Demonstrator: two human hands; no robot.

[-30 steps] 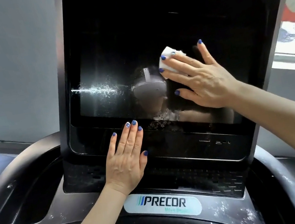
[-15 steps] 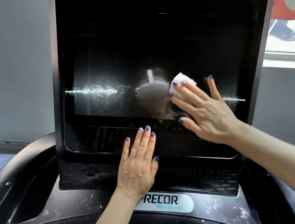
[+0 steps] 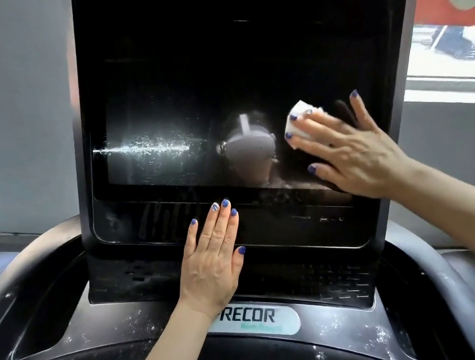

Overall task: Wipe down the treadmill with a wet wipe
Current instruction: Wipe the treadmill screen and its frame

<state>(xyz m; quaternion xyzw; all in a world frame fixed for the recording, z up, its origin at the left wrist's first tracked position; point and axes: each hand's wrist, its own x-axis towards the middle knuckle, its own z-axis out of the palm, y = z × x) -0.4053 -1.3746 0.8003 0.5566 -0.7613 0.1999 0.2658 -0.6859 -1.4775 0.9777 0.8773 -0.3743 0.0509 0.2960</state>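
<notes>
A: On the right half of the console screen (image 3: 217, 104), a folded white wet wipe (image 3: 299, 122) is pressed flat under the straight, spread fingers of the right hand (image 3: 351, 154). Nothing is pinched; the wipe is held only by pressure.

B: Left hand (image 3: 211, 256)?

A: Laid open and flat on the lower bezel (image 3: 301, 232), fingers straight and together, nothing held. It is judged a brace.

B: Progress?

A: Partial. A white speckled streak (image 3: 142, 147) is noted on the screen's left half, unwiped. White specks are also listed on the deck around the PRECOR badge (image 3: 253, 321) and on the handrail (image 3: 455, 285).

B: Room and edges?

A: Open glass is recorded leftward and upward. The right bezel edge (image 3: 397, 90) is just beside the little finger; little travel is left there. The left hand sits below the likely path.
</notes>
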